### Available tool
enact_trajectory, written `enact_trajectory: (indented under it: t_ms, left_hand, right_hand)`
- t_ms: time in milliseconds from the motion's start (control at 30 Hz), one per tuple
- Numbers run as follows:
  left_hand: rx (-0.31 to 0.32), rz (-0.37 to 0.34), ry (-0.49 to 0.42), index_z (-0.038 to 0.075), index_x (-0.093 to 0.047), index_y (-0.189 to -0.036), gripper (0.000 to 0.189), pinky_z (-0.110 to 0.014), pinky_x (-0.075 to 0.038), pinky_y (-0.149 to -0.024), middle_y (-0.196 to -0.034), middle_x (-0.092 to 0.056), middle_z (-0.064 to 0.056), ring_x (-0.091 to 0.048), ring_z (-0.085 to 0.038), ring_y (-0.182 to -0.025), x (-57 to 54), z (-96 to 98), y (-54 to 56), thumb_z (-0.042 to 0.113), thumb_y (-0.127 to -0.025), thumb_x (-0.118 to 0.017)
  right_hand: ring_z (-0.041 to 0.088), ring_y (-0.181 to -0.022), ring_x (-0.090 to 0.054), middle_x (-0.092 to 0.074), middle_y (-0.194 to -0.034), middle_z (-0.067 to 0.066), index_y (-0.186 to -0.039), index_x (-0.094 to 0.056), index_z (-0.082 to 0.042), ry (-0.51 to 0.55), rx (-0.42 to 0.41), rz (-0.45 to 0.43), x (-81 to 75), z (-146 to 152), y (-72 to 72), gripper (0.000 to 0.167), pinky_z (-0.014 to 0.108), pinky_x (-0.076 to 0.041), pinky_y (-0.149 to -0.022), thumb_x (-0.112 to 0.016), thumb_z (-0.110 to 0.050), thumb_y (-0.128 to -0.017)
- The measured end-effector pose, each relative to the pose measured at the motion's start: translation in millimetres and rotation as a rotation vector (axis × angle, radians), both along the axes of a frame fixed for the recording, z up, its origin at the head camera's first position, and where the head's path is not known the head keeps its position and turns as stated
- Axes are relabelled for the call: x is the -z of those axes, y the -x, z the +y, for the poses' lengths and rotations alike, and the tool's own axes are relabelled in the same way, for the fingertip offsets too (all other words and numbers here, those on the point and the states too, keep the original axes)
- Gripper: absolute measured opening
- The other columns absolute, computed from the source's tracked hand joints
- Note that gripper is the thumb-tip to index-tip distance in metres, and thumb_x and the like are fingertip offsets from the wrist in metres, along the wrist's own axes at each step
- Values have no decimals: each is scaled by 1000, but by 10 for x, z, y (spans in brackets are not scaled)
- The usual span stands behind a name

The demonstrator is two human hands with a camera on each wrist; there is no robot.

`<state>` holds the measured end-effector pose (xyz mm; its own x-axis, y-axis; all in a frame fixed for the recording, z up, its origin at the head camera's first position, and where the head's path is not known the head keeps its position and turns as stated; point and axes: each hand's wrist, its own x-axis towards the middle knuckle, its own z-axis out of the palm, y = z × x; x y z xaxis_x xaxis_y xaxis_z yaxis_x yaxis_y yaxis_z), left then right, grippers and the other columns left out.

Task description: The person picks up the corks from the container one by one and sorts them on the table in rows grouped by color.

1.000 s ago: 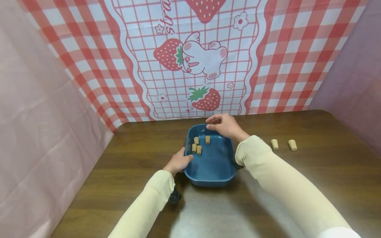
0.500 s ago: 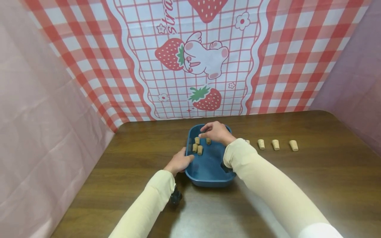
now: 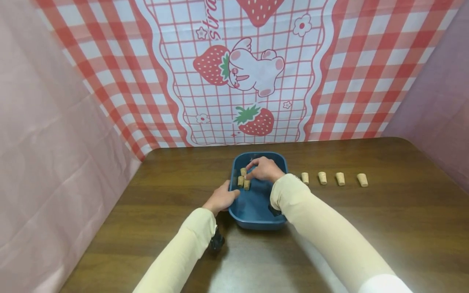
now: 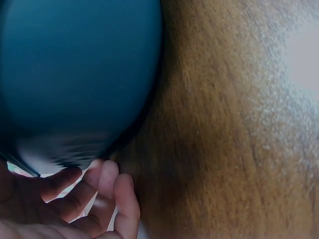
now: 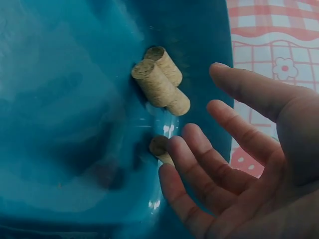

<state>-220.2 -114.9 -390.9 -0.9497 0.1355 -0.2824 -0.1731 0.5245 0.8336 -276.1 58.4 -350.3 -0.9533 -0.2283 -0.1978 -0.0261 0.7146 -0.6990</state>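
A blue rectangular tub (image 3: pixel 256 207) stands on the table with cork stoppers inside it. My left hand (image 3: pixel 221 198) grips its left rim, thumb over the edge; in the left wrist view the fingers (image 4: pixel 108 177) press against the tub's outer side. My right hand (image 3: pixel 265 169) hovers inside the tub near the corks, fingers spread and loosely bent, holding nothing. In the right wrist view a cluster of corks (image 5: pixel 157 84) lies beyond the fingertips. One more cork (image 5: pixel 160 145) is partly hidden behind a finger; the head view hides it behind the hand.
Several corks (image 3: pixel 340 179) are spaced in a row on the wooden table (image 3: pixel 395 228) to the tub's right. A red checked strawberry cloth (image 3: pixel 253 81) hangs behind the table, and a pink cloth (image 3: pixel 73 142) hangs at the left.
My right hand has moved left and down from above the tub's far right rim toward the corks. Its arm now uncovers more of the corks on the table. My left hand keeps its grip.
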Motion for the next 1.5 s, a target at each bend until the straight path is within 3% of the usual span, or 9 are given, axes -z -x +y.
enact_trajectory:
  t_ms: [567, 933, 1167, 1500]
  left_hand:
    - [0, 20, 2, 0, -49, -141, 46, -43, -57, -78, -131, -58, -24, -61, -30, -104, -7, -4, -6, 18, -99, -54]
    - [-3, 18, -9, 0, -48, -142, 47, -43, -57, -79, -130, -58, -24, -61, -29, -103, 5, -3, 3, 18, -99, -54]
    - [1, 6, -12, 1, -46, -144, 48, -44, -58, -81, -134, -57, -24, -62, -30, -107, 8, -6, 12, 18, -100, -53]
    - [4, 1, 2, 2, -47, -143, 46, -47, -57, -82, -134, -56, -25, -62, -33, -109, 0, 1, 5, 19, -101, -53]
  right_hand:
    - [37, -128, -51, -54, -145, 20, -121, -73, -9, -52, 9, -43, 118, -38, -46, 36, 50, -44, -105, -79, -17, -87]
    - [35, -119, -55, -60, -136, 19, -118, -74, -8, -110, 8, 2, 199, -70, -55, 41, 46, -47, -100, -85, -15, -79]
    - [32, -110, -59, -63, -133, 18, -124, -71, -9, -172, -4, 13, 218, -91, -74, 46, 47, -50, -94, -86, -15, -80]
    - [34, -117, -59, -62, -134, 19, -126, -70, -8, -201, -20, 28, 202, -97, -74, 44, 48, -49, -98, -82, -17, -84]
